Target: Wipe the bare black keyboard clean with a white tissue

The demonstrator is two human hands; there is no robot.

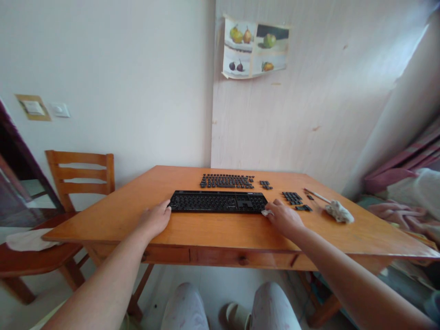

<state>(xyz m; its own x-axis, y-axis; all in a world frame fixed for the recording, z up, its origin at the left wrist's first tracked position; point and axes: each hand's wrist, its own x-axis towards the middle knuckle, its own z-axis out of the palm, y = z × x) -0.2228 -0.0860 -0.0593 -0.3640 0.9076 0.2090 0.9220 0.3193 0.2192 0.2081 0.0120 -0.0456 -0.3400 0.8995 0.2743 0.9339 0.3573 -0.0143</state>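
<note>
A black keyboard base with its keycaps off lies flat on the wooden table. At its left end, my left hand is closed on the edge, thumb toward the near corner. My right hand is at the opposite end, fingers closed around a small crumpled white tissue by the near right corner. Loose black keycaps sit in rows behind the base. Smaller groups of keycaps lie to the right of it, beyond my right hand.
A crumpled whitish cloth and a thin stick-like tool rest on the table's right side. A wooden chair stands at the left. Behind the table is a wall with a fruit picture. Piled fabric lies at the far right.
</note>
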